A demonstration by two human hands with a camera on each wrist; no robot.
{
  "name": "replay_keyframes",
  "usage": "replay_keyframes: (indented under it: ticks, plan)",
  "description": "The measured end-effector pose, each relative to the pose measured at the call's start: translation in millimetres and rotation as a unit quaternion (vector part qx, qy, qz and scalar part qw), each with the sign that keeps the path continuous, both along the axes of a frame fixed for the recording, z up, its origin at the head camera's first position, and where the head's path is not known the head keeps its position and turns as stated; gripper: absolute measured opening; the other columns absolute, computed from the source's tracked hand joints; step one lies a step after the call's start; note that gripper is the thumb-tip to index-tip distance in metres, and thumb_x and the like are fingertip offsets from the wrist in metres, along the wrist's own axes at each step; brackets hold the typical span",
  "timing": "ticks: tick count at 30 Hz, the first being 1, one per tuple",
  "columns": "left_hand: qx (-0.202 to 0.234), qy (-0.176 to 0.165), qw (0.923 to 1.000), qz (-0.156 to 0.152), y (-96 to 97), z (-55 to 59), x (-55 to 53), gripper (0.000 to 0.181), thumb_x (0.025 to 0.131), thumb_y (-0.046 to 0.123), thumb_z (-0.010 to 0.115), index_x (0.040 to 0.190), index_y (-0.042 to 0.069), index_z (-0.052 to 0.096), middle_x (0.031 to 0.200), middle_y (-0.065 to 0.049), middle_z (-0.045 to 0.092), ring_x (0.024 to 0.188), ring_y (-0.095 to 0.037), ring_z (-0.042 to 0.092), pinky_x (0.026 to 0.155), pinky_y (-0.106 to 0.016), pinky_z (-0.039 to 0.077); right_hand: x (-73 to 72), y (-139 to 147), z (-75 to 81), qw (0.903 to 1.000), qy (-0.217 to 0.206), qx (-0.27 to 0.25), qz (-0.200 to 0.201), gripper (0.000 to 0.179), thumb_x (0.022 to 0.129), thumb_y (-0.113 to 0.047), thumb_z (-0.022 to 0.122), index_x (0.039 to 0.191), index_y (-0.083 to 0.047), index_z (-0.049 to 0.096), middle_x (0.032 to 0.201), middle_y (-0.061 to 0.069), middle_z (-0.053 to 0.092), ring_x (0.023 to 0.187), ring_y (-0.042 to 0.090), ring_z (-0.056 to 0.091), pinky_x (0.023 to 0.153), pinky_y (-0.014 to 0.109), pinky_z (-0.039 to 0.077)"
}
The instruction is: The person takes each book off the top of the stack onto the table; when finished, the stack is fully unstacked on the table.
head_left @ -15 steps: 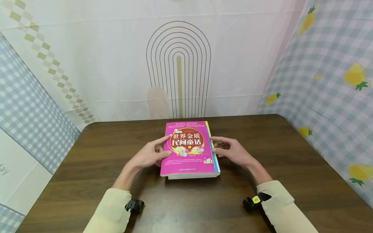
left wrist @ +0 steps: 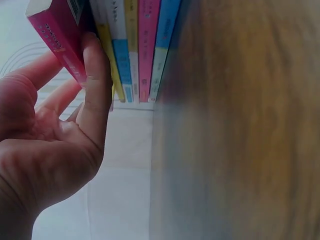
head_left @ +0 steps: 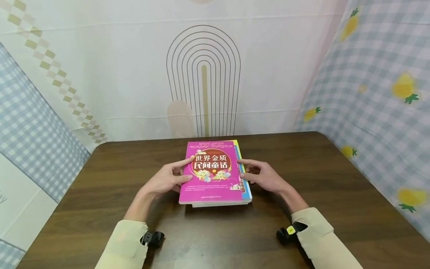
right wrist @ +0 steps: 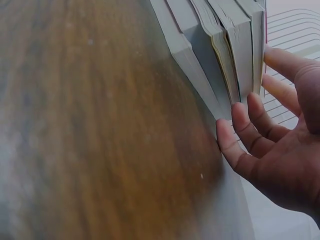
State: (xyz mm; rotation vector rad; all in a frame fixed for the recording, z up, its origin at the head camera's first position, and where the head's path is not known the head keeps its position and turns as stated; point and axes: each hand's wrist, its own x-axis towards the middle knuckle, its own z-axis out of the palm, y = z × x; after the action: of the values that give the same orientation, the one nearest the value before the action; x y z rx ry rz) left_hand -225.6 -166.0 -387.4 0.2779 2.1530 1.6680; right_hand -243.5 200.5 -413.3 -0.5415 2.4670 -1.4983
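Several books [head_left: 218, 204] lie stacked on a brown tabletop [head_left: 215, 233], a pink book [head_left: 196, 195] on top jutting left over a blue-edged book [head_left: 247, 192], the head view shows; the left hand [head_left: 164, 179] pinches the pink book's left edge, while the right hand [head_left: 267, 178], thumb and forefinger apart, touches its right edge. From the left wrist, fingers lie on either side of the pink spine, other coloured spines ranked beneath. From the right wrist, pale page edges line up beside relaxed, slightly bent fingers, the uppermost touching the top of the pile.
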Motion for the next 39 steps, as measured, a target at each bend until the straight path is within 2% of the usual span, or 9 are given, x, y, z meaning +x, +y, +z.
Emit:
replay_keyframes:
  ticks: [6, 10, 14, 21, 28, 34, 39]
  plan:
    - [0.020, -0.017, 0.9997, 0.003, -8.8, 0.3, 0.8, 0.071, 0.103, 0.015, 0.069, 0.166, 0.019, 0.036, 0.113, -0.018, 0.063, 0.086, -0.020, 0.073, 0.076, -0.040, 0.067, -2.8, -1, 1.9, 1.0000, 0.001, 0.004, 0.006, 0.055, 0.101, -0.026, 0.074, 0.153, -0.016, 0.058, 0.105, 0.012, 0.061, 0.091, 0.026, 0.055, 0.074, 0.032, 0.059]
    - [0.051, -0.041, 0.9978, -0.008, -12.0, -0.8, 0.7, 0.072, 0.104, 0.012, 0.066, 0.168, 0.020, 0.033, 0.131, -0.024, 0.062, 0.091, -0.022, 0.075, 0.079, -0.041, 0.067, -3.8, 0, 2.8, 0.9998, -0.006, 0.008, 0.016, 0.056, 0.102, -0.027, 0.073, 0.155, -0.017, 0.056, 0.106, 0.013, 0.061, 0.091, 0.026, 0.055, 0.075, 0.032, 0.058]
    - [0.072, -0.048, 0.9961, -0.014, -12.9, -1.3, -0.5, 0.072, 0.105, 0.011, 0.065, 0.168, 0.020, 0.032, 0.143, -0.026, 0.057, 0.097, -0.023, 0.076, 0.082, -0.041, 0.067, -3.9, 3, 4.2, 0.9996, -0.015, 0.009, 0.021, 0.058, 0.102, -0.027, 0.073, 0.156, -0.018, 0.054, 0.108, 0.014, 0.061, 0.094, 0.027, 0.055, 0.076, 0.031, 0.058]
    - [0.087, -0.045, 0.9952, -0.001, -12.1, -0.5, -1.9, 0.070, 0.104, 0.009, 0.065, 0.166, 0.019, 0.036, 0.135, -0.020, 0.060, 0.098, -0.023, 0.076, 0.083, -0.042, 0.066, -2.2, 4, 5.8, 0.9994, -0.022, 0.008, 0.024, 0.059, 0.102, -0.028, 0.073, 0.157, -0.018, 0.053, 0.111, 0.015, 0.062, 0.095, 0.027, 0.056, 0.078, 0.031, 0.058]
    - [0.090, -0.051, 0.9946, 0.010, -12.6, -0.5, -2.3, 0.069, 0.103, 0.010, 0.067, 0.165, 0.022, 0.040, 0.145, -0.021, 0.056, 0.102, -0.024, 0.076, 0.085, -0.044, 0.066, -1.2, 4, 5.9, 0.9993, -0.029, 0.009, 0.021, 0.061, 0.102, -0.029, 0.073, 0.158, -0.018, 0.052, 0.111, 0.014, 0.061, 0.096, 0.027, 0.056, 0.079, 0.031, 0.058]
    - [0.099, -0.045, 0.9940, 0.015, -11.3, 1.6, -1.1, 0.068, 0.103, 0.009, 0.068, 0.164, 0.021, 0.041, 0.141, -0.021, 0.060, 0.101, -0.024, 0.076, 0.085, -0.044, 0.066, -2.1, 5, 3.1, 0.9993, -0.029, 0.007, 0.023, 0.060, 0.102, -0.028, 0.072, 0.158, -0.017, 0.051, 0.108, 0.015, 0.060, 0.093, 0.026, 0.055, 0.077, 0.031, 0.057]
    - [0.105, -0.037, 0.9937, 0.019, -11.9, 2.2, -0.4, 0.068, 0.102, 0.010, 0.069, 0.163, 0.024, 0.043, 0.146, -0.021, 0.056, 0.105, -0.025, 0.075, 0.087, -0.044, 0.066, -2.9, 5, 1.9, 0.9993, -0.027, 0.013, 0.023, 0.060, 0.102, -0.029, 0.072, 0.158, -0.017, 0.052, 0.109, 0.014, 0.061, 0.093, 0.026, 0.056, 0.076, 0.030, 0.056]
